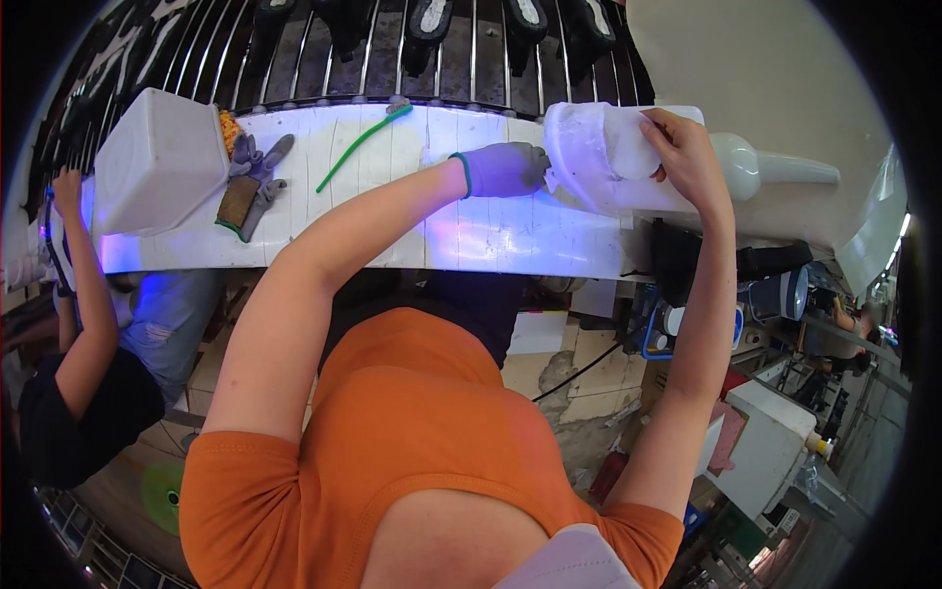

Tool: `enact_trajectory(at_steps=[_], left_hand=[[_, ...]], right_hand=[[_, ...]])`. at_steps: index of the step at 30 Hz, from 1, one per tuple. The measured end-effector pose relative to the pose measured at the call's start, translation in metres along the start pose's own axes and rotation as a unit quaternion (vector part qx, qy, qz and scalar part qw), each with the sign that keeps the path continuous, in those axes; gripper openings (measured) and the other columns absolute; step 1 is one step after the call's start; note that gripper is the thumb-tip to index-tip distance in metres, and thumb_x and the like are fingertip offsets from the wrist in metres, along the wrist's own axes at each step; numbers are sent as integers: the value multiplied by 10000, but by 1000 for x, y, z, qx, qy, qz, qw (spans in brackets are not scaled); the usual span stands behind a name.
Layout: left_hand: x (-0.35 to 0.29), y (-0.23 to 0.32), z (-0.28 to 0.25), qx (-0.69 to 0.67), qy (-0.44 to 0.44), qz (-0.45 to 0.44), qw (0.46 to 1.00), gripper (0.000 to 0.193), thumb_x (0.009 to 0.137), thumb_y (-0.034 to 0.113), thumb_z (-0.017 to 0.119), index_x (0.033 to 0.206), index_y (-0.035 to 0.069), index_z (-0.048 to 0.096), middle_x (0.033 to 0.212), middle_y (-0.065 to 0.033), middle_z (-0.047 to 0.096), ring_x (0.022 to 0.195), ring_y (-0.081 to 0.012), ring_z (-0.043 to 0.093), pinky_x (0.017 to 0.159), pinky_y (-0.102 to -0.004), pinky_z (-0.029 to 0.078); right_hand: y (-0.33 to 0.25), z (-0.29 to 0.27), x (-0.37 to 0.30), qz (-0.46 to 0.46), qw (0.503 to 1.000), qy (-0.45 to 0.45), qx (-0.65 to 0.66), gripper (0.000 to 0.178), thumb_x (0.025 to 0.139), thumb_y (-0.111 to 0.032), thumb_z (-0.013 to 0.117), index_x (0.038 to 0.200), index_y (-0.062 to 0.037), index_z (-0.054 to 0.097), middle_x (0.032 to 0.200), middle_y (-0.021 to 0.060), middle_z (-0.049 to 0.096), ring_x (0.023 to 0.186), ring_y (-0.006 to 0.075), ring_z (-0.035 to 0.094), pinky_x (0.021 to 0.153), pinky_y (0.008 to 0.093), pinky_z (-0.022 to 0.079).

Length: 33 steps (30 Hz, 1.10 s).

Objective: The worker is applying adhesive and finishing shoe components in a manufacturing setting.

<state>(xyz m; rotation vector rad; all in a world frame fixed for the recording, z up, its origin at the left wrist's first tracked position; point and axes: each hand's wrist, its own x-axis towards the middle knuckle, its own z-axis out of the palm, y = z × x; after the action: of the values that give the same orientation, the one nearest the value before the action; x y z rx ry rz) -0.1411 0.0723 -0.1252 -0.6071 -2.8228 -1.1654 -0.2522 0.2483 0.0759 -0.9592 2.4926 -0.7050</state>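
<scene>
White plastic tub (577, 157) at the right part of the counter (510, 240). My gloved left grip (505, 169) curls beside its rim; bare right grip (693, 162) bent over it, closure on either unclear. Judged light, stiff, slick; best held by the rim.

To your right you have a white plastic tub (577, 147) at the far side of the white worktop (343, 236), its wall cloudy and smudged, its rounded edge facing left. A pale, smooth, rounded piece (628, 145) shows at its right; you cannot tell whether it is separate or attached.
</scene>
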Motion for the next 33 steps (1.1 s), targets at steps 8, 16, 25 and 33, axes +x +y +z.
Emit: enact_trajectory(at_steps=[8,16,25,33], left_hand=[[-3,-1,1,82,36,55,994,187,908,212,538,923,28,568,857,-123,589,826,-278,602,778,-379,485],[8,-13,20,145,93,57,983,167,900,188,539,906,25,575,860,-144,605,832,-295,614,775,-385,486],[19,-38,-24,-147,312,-193,919,192,874,205,593,976,43,600,934,-149,663,896,-332,641,808,-415,492],[-21,8,-12,-49,29,-4,998,187,871,217,595,990,91,667,981,-97,610,959,-271,596,848,-375,488]], right_hand=[[3,1,-2,4,1000,14,5,267,954,-160,535,1094,53,615,690,48,573,493,90,503,461,252,431],[3,-2,-4,4,1000,23,5,270,950,-161,543,1094,57,614,692,52,576,497,90,507,462,253,432],[3,-2,0,0,1000,9,-2,270,949,-162,544,1083,62,613,689,53,570,497,93,499,463,253,431],[0,-2,1,7,1000,14,-11,284,946,-167,549,1105,58,615,714,59,587,510,94,503,467,254,434]])
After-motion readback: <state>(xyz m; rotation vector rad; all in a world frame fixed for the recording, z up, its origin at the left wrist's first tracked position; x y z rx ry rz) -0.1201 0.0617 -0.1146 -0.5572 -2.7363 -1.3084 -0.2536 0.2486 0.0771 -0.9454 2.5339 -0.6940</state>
